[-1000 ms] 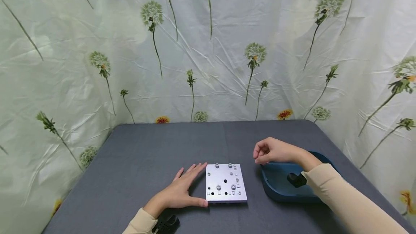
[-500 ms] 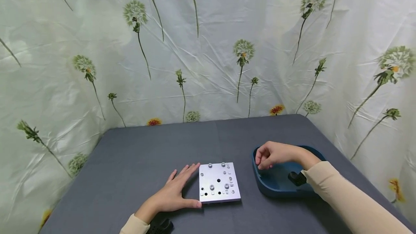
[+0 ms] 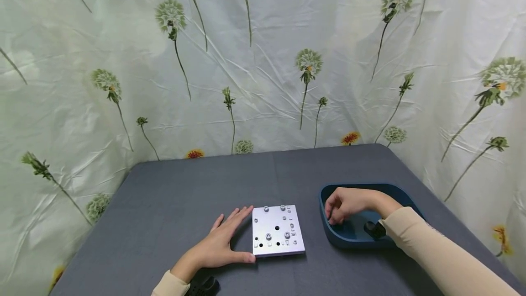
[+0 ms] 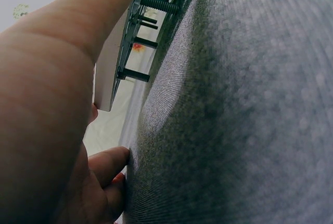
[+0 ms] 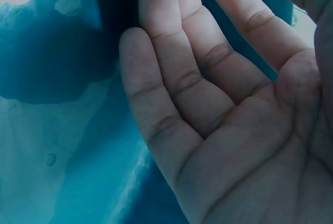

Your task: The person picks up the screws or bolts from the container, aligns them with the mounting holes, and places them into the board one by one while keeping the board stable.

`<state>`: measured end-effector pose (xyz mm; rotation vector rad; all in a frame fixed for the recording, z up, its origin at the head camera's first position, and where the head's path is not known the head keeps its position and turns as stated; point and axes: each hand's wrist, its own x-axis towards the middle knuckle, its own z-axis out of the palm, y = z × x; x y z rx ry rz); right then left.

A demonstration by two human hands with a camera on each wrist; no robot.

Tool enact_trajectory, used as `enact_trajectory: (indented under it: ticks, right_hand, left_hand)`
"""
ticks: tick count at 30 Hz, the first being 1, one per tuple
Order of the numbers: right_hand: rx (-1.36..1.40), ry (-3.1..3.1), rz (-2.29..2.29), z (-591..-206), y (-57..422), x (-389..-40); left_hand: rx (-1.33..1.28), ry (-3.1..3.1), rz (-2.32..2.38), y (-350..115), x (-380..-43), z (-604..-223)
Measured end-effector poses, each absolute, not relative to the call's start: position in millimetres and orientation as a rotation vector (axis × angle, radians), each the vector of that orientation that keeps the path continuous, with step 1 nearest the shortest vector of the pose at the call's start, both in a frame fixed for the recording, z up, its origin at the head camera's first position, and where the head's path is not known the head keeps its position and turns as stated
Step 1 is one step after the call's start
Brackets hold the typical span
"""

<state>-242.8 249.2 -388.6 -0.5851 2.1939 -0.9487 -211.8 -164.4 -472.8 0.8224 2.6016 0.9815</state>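
A square silver metal plate (image 3: 277, 229) lies on the dark table, with several socket-head screws and small fittings standing in its top face. Spread wide, my left hand (image 3: 219, 243) touches the plate's left side, thumb at the near corner and forefinger at the far one. The left wrist view shows the plate edge-on, with threaded screw shanks (image 4: 136, 74) sticking out of its underside. My right hand (image 3: 349, 204) is down inside a blue bin (image 3: 357, 244), fingers bent near its left wall. Its thumb and forefinger tips are hidden; I cannot tell whether they hold anything.
A grey cloth-covered table (image 3: 205, 184) carries the plate and the bin, the bin to the right of the plate. Behind and around hangs a pale curtain (image 3: 267, 81) printed with dandelions. A black wrist camera (image 3: 374, 228) hangs under the right wrist inside the bin.
My right hand has lowered from above the bin's left rim down into the bin. The left hand stays at the plate. The head view has shifted a little.
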Motion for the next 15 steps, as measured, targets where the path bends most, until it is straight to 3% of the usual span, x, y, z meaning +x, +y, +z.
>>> enact_trajectory:
  ticks: [15]
  right_hand:
    - [-0.534, 2.226, -0.892, -393.4, 249.6, -242.7]
  left_hand:
    - [0.825, 2.597, 0.994, -164.3, -211.0, -471.5]
